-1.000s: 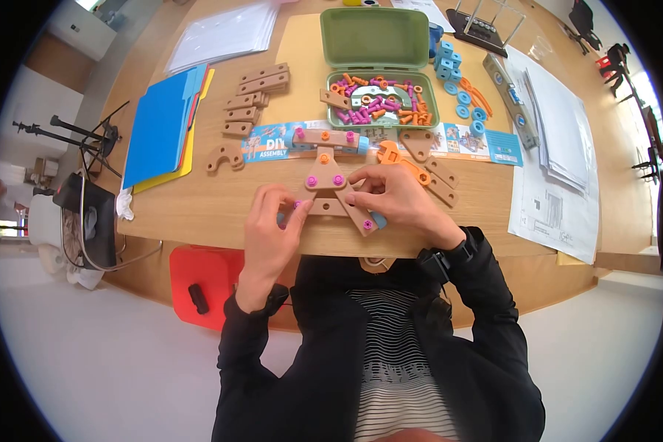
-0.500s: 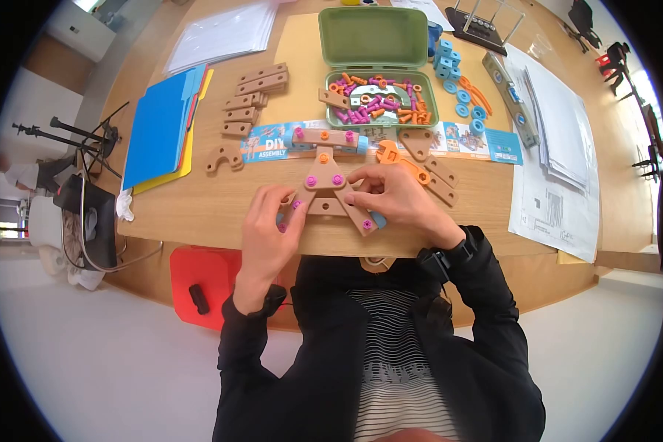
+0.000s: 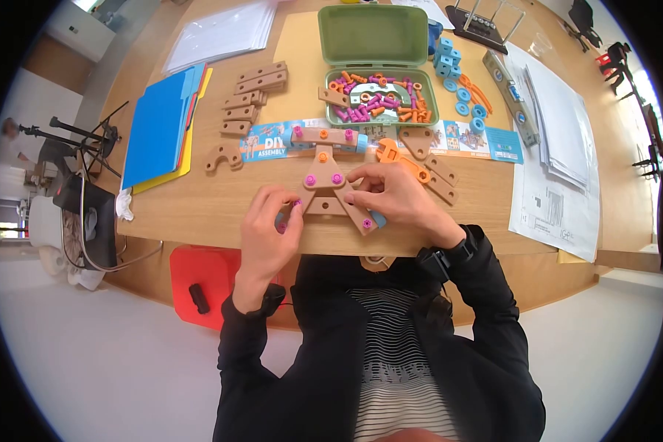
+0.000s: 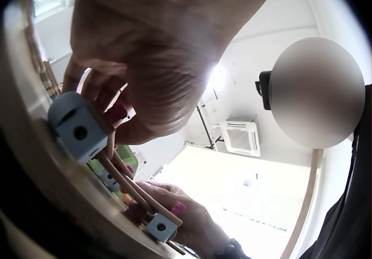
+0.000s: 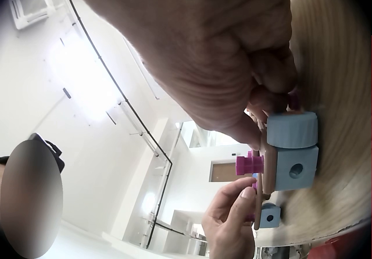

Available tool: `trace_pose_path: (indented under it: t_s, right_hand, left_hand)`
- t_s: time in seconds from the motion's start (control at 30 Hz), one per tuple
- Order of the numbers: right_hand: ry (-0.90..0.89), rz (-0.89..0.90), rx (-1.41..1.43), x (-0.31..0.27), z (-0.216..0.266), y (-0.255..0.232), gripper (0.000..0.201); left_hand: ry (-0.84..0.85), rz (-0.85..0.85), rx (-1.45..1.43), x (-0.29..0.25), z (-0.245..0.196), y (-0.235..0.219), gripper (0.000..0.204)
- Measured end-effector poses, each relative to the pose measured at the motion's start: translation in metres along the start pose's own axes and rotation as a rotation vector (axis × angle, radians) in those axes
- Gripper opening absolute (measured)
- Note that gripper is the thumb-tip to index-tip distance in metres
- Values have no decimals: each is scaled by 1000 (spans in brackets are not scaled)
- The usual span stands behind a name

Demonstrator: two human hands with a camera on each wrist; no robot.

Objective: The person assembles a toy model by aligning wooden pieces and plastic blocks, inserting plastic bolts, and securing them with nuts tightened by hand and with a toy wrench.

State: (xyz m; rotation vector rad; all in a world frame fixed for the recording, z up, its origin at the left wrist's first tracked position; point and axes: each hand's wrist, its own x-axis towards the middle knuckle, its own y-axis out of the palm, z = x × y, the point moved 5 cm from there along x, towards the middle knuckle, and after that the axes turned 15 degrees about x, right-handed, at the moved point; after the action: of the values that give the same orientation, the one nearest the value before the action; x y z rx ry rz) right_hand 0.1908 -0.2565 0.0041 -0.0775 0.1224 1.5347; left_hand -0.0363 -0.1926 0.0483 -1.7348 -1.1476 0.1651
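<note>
A brown toy assembly (image 3: 323, 158) with magenta and orange bolts lies on the table, its legs spread toward the person. At its left leg, the left hand (image 3: 271, 228) pinches a magenta bolt (image 3: 297, 204) between thumb and index finger. The right hand (image 3: 399, 200) grips the inner part of the right leg (image 3: 357, 214), thumb on its upper side; a magenta bolt (image 3: 367, 224) stands at that leg's lower end. Light blue blocks (image 4: 81, 132) sit under the legs in the left wrist view, one with a ribbed blue piece (image 5: 292, 130) beside it in the right wrist view.
An open green box (image 3: 431, 110) of bolts stands beyond the assembly. Brown strips (image 3: 261, 77) lie back left, an orange wrench (image 3: 401, 158) by the right hand. Blue folders (image 3: 162, 125) lie left; papers (image 3: 556, 169) and a level (image 3: 510, 99) lie right.
The left thumb and index finger have shifted slightly left, from beside the left leg's inner edge onto the magenta bolt. The right hand has kept its hold. A person shows in the left background.
</note>
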Motion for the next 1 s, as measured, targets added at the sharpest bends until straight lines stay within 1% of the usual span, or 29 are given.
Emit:
trace_pose_path:
  t_s: [0.07,0.17,0.23,0.37,0.43,0.57,0.63,0.67,0.73,0.87,0.93,1.0]
  right_hand:
    - [-11,-2,-2,0,0,0,34]
    - [-19,-1,-1,0,1,0,34]
    - [-6,-2,-1,1,0,0,34]
    - [4,1,13,0,2,1,33]
    - [14,-6,11,-1,2,1,34]
    - [1,-10,0,-1,6,1,34]
    - [32,-1,17,-2,8,1,33]
    - [32,-1,17,-2,8,1,33]
    - [6,-33,5,-3,9,0,32]
    - [2,-58,35,-3,5,-2,30]
    - [-57,-94,-45,-3,3,-5,26]
    - [-26,-113,3,-6,8,-5,25]
  left_hand:
    - [18,0,-3,-1,3,2,15]
    - [-12,-7,-5,-2,5,2,14]
    - [-109,57,16,-3,9,5,14]
    - [-84,11,0,-3,7,4,18]
    - [-15,4,11,-1,3,2,27]
    - [-24,28,0,-3,5,4,35]
    - [-47,91,14,-3,5,5,40]
    - [-47,90,14,-3,5,5,40]
    - [-76,124,-18,-4,6,7,46]
    - [-116,133,-9,-6,8,8,48]
    - [-110,99,12,-7,9,7,49]
    - [-100,75,32,-7,9,8,48]
